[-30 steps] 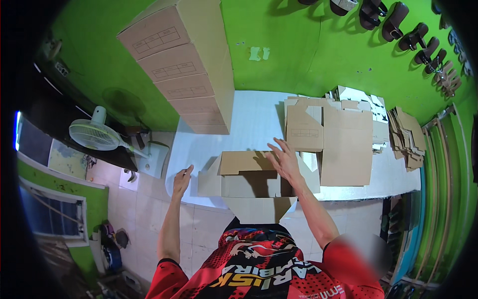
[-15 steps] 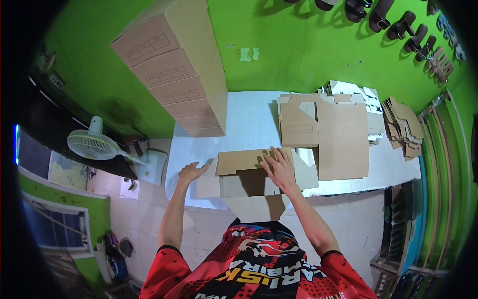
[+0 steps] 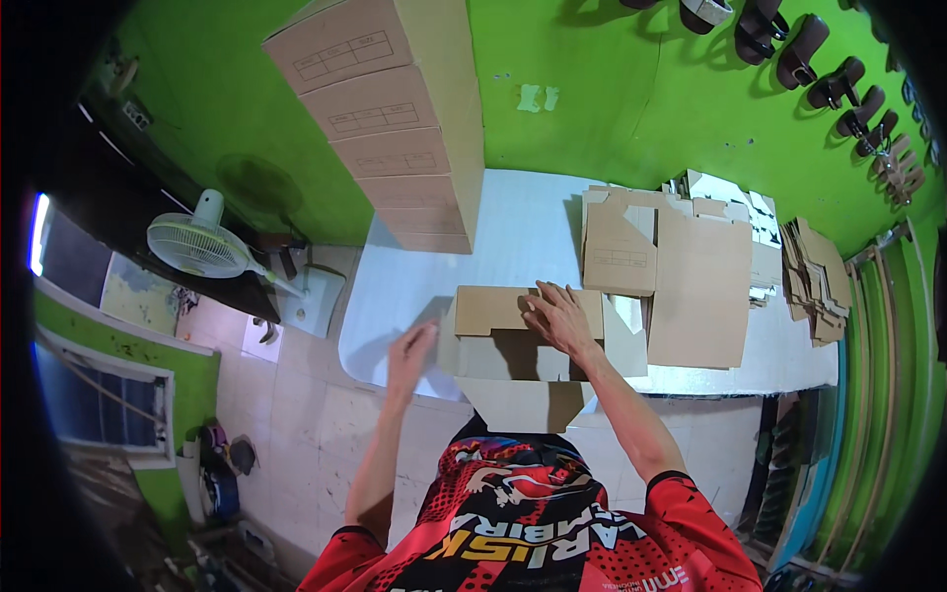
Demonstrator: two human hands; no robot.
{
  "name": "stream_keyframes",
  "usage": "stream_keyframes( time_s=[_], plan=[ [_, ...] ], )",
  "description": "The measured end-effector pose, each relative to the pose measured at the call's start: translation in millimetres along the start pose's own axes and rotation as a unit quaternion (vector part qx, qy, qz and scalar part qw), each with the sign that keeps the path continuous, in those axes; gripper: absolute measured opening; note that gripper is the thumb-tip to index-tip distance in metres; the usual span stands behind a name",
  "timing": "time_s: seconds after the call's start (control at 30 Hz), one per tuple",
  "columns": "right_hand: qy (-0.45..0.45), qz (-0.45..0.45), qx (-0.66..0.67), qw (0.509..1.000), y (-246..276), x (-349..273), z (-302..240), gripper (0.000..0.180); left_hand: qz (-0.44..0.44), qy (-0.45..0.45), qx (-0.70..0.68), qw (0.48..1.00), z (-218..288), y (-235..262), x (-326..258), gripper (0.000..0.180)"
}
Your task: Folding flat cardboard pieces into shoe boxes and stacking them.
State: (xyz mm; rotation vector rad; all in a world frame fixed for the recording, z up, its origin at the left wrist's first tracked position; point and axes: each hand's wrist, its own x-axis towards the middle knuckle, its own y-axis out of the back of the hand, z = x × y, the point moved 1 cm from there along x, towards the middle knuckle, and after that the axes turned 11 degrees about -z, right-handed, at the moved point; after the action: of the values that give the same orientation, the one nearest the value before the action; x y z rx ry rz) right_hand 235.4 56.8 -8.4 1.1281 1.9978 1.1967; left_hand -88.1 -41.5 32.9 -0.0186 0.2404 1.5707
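A brown cardboard box (image 3: 476, 353), partly folded up, sits at the table's near edge. Its inside is open to view, and its pale side flaps spread outward. A near flap (image 3: 523, 405) hangs toward my body. My right hand (image 3: 560, 321) rests on the box's far panel (image 3: 483, 308), fingers spread, fingertips at the top edge. Just off the left side flap, my left hand (image 3: 411, 352) is smeared by motion; its fingers cannot be made out, and nothing shows in it.
Flat cardboard blanks (image 3: 695, 286) lie on the white table (image 3: 528, 232) to the right, with more folded cardboard (image 3: 814, 276) beyond. A tall stack of boxes (image 3: 419, 158) stands at back left. A fan (image 3: 197, 247) is at the left; sandals (image 3: 804, 49) hang on the green wall.
My left hand has moved in toward the box's left flap and is now blurred. My right hand stays on the far panel, which now looks more upright. The whole view has shifted a little.
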Motion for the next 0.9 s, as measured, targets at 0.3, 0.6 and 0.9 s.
stream_keyframes(
  time_s=[0.3,0.6,0.9],
  plan=[
    [0.064,-0.036,-0.070,0.995,-5,-4,-14,0.060,-0.152,-0.175,0.402,0.886,-30,-85,-8,0.067],
    [0.075,-0.015,-0.089,0.993,-13,-6,-14,0.049,-0.170,-0.168,0.446,0.863,-30,-87,-6,0.076],
    [0.071,-0.024,-0.098,0.992,-11,-7,-21,0.046,-0.173,-0.158,0.464,0.854,-34,-87,-7,0.073]
  ],
)
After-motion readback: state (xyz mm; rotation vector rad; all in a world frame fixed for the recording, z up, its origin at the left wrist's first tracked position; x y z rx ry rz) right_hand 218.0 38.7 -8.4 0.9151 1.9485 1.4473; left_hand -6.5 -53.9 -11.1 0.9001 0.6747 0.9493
